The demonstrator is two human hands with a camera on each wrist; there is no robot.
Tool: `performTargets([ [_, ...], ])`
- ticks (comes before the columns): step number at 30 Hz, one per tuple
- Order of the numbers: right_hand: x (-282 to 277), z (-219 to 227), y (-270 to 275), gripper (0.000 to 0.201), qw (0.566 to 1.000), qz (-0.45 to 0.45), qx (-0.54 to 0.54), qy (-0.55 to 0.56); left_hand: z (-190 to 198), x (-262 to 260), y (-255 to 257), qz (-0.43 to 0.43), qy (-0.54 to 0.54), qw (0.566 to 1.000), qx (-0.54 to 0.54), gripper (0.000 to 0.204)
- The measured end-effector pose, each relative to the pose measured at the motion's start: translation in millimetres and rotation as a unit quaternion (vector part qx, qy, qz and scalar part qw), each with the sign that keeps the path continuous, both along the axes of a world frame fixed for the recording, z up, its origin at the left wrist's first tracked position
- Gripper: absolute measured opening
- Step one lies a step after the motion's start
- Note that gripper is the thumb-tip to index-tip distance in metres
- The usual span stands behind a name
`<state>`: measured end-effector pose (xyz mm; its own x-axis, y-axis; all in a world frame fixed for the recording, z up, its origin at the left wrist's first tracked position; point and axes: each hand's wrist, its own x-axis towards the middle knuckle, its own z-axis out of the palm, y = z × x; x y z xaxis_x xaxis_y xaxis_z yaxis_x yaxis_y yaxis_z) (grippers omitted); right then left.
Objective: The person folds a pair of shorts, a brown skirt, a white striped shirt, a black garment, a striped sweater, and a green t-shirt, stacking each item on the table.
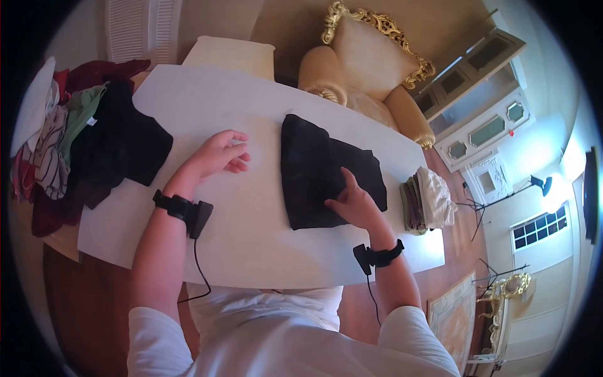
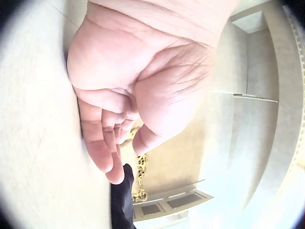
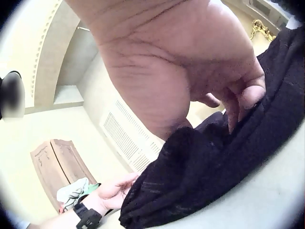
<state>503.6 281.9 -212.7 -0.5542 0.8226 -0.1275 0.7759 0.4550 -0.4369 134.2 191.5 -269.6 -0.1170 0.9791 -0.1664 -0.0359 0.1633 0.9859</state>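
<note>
A black garment [image 1: 314,182] lies folded on the white table, wider at its left part. The right hand [image 1: 358,204] rests on its right part, index finger extended and thumb apart; in the right wrist view the fingertips of that hand [image 3: 190,71] touch the dark cloth [image 3: 205,167]. Left of the garment, the left hand [image 1: 220,154] is at the tabletop with fingers loosely bent, holding nothing. The left wrist view shows its relaxed palm and fingers [image 2: 105,129], with the black cloth [image 2: 122,200] beyond the fingertips.
A heap of mixed clothes [image 1: 81,138], partly black, green and dark red, covers the table's left end. Folded clothes [image 1: 430,201] are stacked at the right edge of the white table [image 1: 220,251]. A gilded armchair [image 1: 370,56] stands behind the far edge.
</note>
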Motion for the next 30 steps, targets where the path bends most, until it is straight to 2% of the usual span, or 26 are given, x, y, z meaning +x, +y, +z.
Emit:
performTargets([
  [3,5,1,-10,0.093,0.999,0.001,-0.011,0.043,1,0,-1,-0.001,0.01,1.0,-0.003,0.041],
  [6,10,-3,-16,0.085,0.985,-0.027,0.031,0.167,3,1,-2,0.0,0.011,1.0,-0.001,0.042],
  [9,14,0,-24,0.079,0.957,-0.074,0.007,0.279,3,2,-1,0.0,0.004,1.0,-0.002,0.042],
  [12,28,-13,-24,0.076,0.975,-0.074,0.055,0.203,3,1,-2,0.0,0.004,1.0,-0.006,0.042],
  [15,34,-16,-22,0.068,0.99,-0.045,0.018,0.131,3,1,-1,0.0,0.003,1.0,-0.006,0.042],
  [18,26,4,-13,0.059,0.998,-0.027,0.013,0.048,2,2,-2,0.0,0.004,1.0,-0.005,0.041],
  [24,-6,-20,53,0.056,0.993,-0.04,0.053,0.101,2,3,-2,0.002,0.006,1.0,0.002,0.041],
  [27,-22,-27,68,0.057,0.992,-0.04,0.069,0.101,1,0,-2,0.003,-0.001,1.0,0.005,0.04],
  [30,-23,-35,78,0.057,0.985,-0.03,0.076,0.15,3,1,-3,-0.004,-0.01,1.0,0.008,0.041],
])
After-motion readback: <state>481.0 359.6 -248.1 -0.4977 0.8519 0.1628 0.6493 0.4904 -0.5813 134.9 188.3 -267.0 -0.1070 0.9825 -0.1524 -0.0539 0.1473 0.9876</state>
